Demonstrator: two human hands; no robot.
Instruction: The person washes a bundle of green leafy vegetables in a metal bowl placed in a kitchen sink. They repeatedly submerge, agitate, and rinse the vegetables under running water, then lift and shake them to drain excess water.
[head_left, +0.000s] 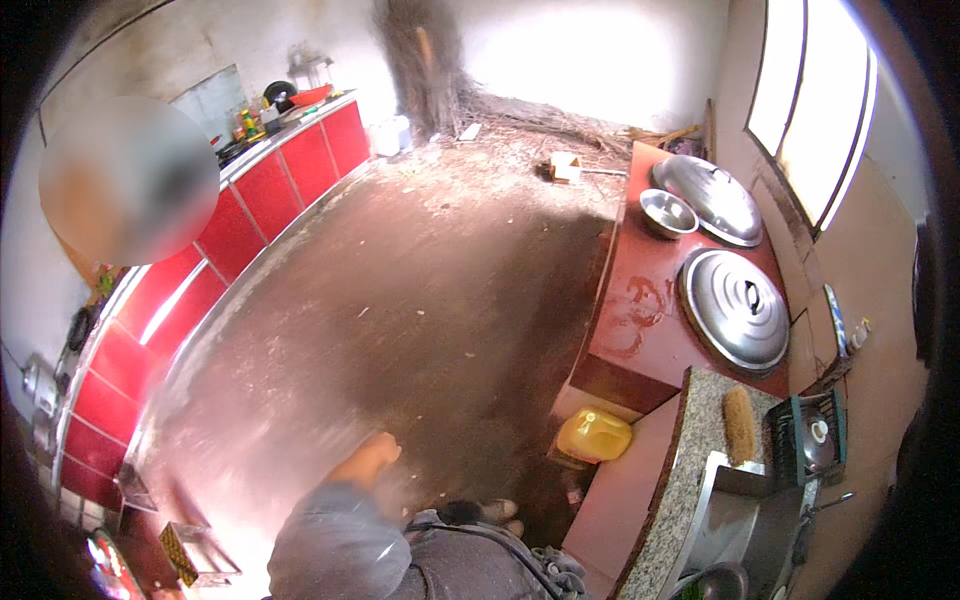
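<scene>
My left hand (377, 454), below a rolled grey sleeve, hangs over the brown floor (420, 315); its fingers are blurred, and whether they hold anything cannot be told. My right hand is out of view. To the right, a speckled stone counter (667, 487) with a metal sink (724, 529) bears a brown fibrous scrubber (739, 424). Beside it stands a dark green plastic basket (784, 442) with a metal lid (817, 442). Beyond the counter, a red-tiled stove top (626, 300) carries two large metal lids (739, 307) and a metal bowl (669, 213).
A yellow plastic jug (595, 434) stands low beside the counter. Red cabinets (229, 232) with bottles and a red basin (311, 95) on top run along the left wall. Dry brushwood (525, 112) and a small box (565, 167) lie at the back. A round blur hides part of the left.
</scene>
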